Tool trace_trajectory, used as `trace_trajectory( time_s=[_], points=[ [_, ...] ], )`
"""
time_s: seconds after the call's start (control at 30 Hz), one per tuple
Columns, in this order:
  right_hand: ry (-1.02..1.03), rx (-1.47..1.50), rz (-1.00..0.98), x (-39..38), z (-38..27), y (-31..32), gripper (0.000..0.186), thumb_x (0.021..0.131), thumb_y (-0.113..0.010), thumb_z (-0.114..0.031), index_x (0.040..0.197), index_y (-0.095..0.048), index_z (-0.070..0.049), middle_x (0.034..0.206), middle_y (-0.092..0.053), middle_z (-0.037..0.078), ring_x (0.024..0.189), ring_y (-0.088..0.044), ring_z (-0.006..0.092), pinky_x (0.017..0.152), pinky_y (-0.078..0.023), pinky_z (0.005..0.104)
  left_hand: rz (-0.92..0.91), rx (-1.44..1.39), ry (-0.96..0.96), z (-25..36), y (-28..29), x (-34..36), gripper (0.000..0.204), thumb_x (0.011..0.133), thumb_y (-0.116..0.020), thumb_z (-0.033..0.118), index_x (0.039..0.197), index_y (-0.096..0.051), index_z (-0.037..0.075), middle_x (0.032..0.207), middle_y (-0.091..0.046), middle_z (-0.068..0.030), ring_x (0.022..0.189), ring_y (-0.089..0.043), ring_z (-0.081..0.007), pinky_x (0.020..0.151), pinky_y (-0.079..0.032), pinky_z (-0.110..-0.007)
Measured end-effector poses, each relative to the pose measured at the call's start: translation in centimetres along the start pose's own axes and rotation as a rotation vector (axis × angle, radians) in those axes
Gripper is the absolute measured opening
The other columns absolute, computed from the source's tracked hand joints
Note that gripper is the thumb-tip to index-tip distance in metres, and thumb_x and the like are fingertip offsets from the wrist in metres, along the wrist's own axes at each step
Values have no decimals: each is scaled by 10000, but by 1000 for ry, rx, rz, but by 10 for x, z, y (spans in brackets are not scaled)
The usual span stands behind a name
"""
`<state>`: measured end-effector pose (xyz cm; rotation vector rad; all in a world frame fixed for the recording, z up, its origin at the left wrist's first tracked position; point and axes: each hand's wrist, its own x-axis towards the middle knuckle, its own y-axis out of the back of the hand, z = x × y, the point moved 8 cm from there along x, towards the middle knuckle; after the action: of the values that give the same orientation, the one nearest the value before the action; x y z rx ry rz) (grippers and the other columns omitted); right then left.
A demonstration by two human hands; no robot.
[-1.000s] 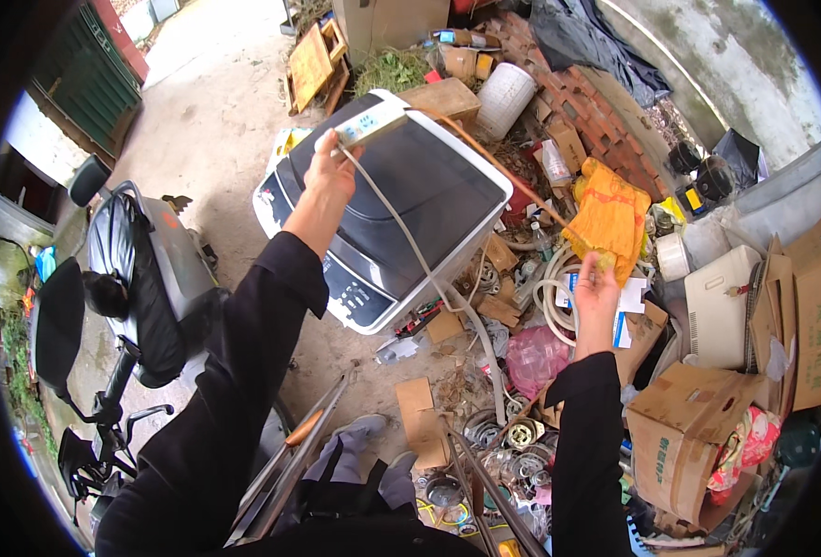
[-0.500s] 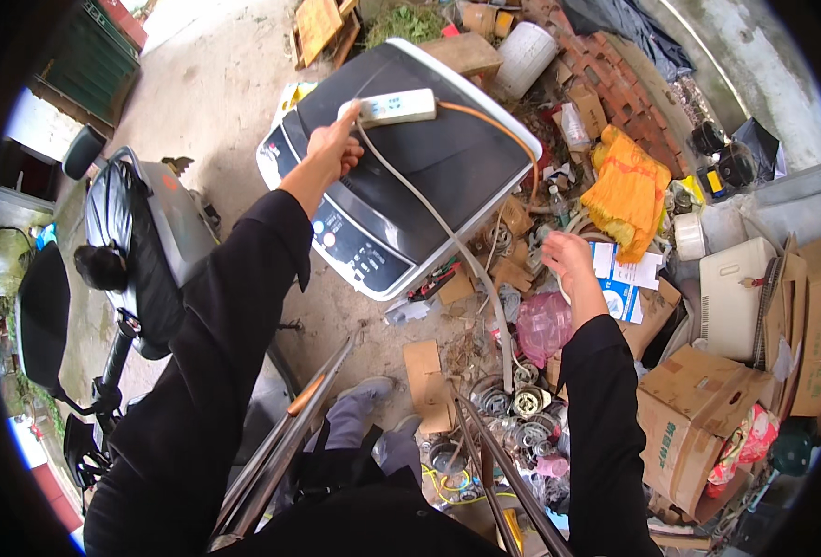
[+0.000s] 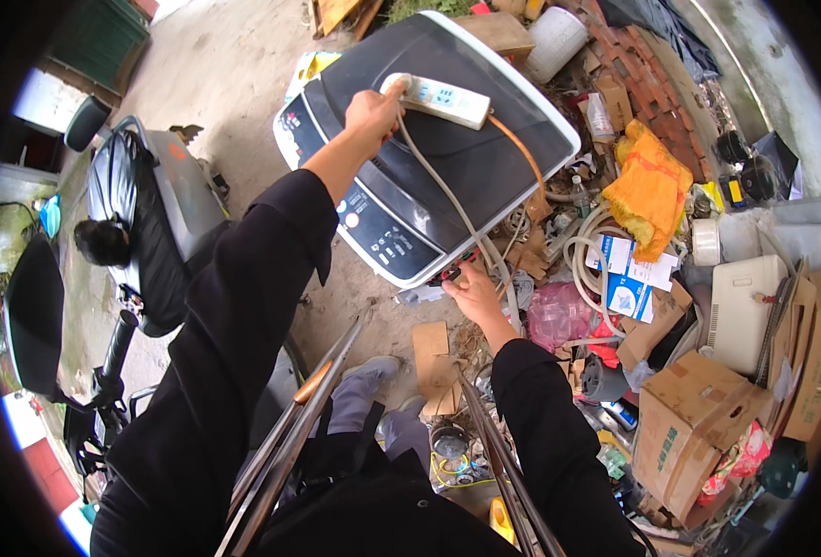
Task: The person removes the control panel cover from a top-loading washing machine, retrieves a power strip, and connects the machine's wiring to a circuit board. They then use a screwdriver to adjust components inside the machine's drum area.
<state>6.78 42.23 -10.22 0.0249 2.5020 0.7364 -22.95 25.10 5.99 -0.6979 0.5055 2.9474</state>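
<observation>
Two dark sleeves come up from the lower edge, and between them long metal rods (image 3: 308,408) slant over the person's legs and grey shoes (image 3: 359,390). Close in, the right hand (image 3: 474,292) has dropped to the near corner of the washing machine (image 3: 429,158); a second ago it hovered over the clutter by the blue-and-white box (image 3: 629,278). Its grip looks curled at the machine's lower edge, where a small red part shows, but I cannot tell what, if anything, it holds. A grey cable (image 3: 448,204) runs just past it, up across the dark lid.

Farther out, the left hand (image 3: 371,113) is closed on the near end of a white power strip (image 3: 436,98), which rests on the lid near its far edge. That grip has stayed on the strip while the view has drawn nearer the machine. An orange cord (image 3: 513,139) leaves the strip's other end and falls toward the rubble. By my judgement, the strip is being steadied while the other hand moves to the machine's front corner.

Beyond, to the right, lie a yellow cloth (image 3: 652,190), cardboard boxes (image 3: 698,418) and bricks (image 3: 652,84); to the left stands a scooter (image 3: 141,223).
</observation>
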Motion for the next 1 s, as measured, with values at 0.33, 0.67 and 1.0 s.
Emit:
trace_trajectory(
  time_s=[0.33,0.67,1.0],
  points=[
    [177,-199,113,-5,-10,9,300,972,-600,-325,923,-617,-29,839,-665,185,798,-637,387,700,-483,442,-52,-11,13,-5,-1,-8,649,885,-622,599,778,-695,-38,669,-650,-108,476,-560,-173,425,-426,-332],
    [18,30,66,-26,-11,11,359,968,-556,-303,805,-653,2,761,-668,209,793,-653,403,728,-486,454,-629,197,30,-64,21,-144,599,916,-644,557,648,-635,21,541,-595,-59,393,-529,-122,406,-432,-253],
    [-398,541,-152,-39,-22,3,314,961,-610,-295,819,-651,-18,718,-659,70,581,-650,200,579,-538,355,-1038,160,372,-297,-44,-229,1114,772,-848,361,1559,-159,-23,1560,-322,-227,1427,-357,-319,1147,-345,-436]
  ],
)
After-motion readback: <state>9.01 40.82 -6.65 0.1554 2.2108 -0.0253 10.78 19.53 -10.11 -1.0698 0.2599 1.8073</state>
